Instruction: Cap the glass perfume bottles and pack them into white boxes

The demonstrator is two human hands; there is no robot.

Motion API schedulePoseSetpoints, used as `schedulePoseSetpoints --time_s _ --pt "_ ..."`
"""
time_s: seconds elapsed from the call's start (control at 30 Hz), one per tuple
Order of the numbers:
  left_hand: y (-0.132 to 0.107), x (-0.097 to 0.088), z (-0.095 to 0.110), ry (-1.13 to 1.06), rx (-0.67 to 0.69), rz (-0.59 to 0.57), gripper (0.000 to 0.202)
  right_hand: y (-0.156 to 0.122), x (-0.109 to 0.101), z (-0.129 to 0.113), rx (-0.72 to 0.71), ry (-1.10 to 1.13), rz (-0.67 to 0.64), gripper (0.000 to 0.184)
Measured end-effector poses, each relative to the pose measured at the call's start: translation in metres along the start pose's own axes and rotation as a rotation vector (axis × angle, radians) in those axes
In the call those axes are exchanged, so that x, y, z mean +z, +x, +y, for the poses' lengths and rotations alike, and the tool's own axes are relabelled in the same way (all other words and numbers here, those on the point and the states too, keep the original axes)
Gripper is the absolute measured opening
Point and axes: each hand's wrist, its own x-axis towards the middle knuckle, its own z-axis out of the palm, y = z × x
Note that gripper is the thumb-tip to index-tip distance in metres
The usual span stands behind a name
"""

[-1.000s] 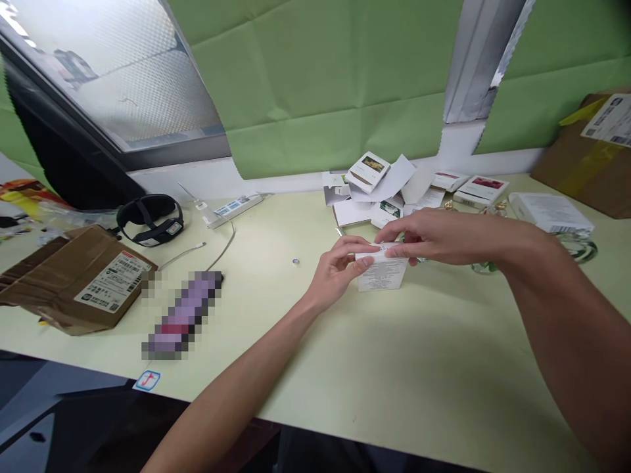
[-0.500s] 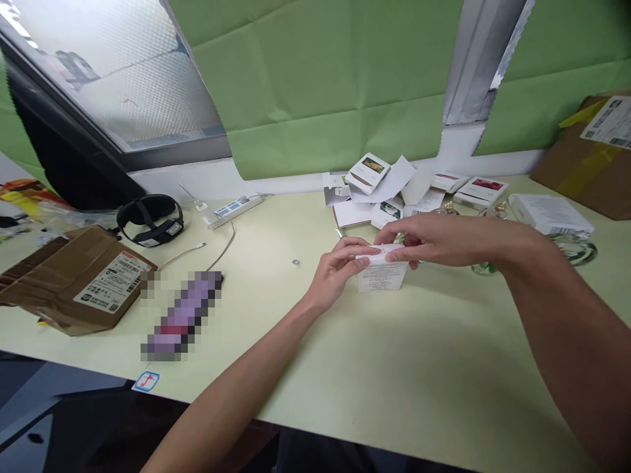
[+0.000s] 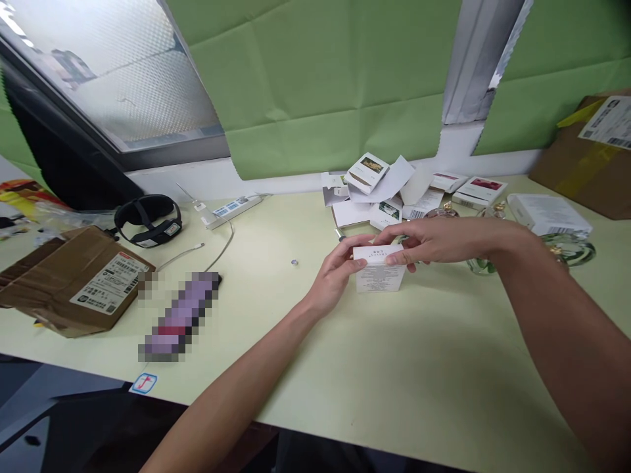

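A small white printed box (image 3: 378,277) stands upright on the pale table, its lettered top facing up. My left hand (image 3: 336,268) grips its left side, thumb on the near top edge and fingers behind. From the right, my right hand (image 3: 417,242) holds the opposite side, with the thumb at the top corner and the other fingers at the back. Part of the box's far side is hidden by my fingers. Behind the hands lie several flat white cartons, one of them with a green picture (image 3: 389,211). Glass bottles (image 3: 480,264) stand partly hidden behind my right wrist.
At left are an open brown cardboard box (image 3: 73,282), a black headset (image 3: 149,222), a power strip (image 3: 236,207) with a cable, and a blurred purple phone (image 3: 185,315). A tiny round object (image 3: 294,262) lies mid-table. Another cardboard box (image 3: 586,161) sits at far right.
The fingers of my left hand have drawn back off the top of the box, so its lettering shows. Both hands still hold the box in nearly the same spot.
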Motion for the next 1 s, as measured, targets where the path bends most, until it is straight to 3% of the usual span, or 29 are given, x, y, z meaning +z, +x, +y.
schedulePoseSetpoints --time_s 0.2,0.67,1.0 --pt "-0.002 0.008 -0.001 -0.114 -0.134 0.015 0.039 0.0 -0.001 0.006 0.054 0.021 0.038 0.051" --pt "-0.002 0.012 -0.001 -0.158 -0.159 -0.008 0.035 0.002 -0.001 0.005 0.039 -0.029 0.032 0.064" --pt "-0.006 0.017 -0.002 -0.03 -0.209 0.065 0.036 -0.001 -0.002 0.003 0.047 -0.038 0.011 0.063"
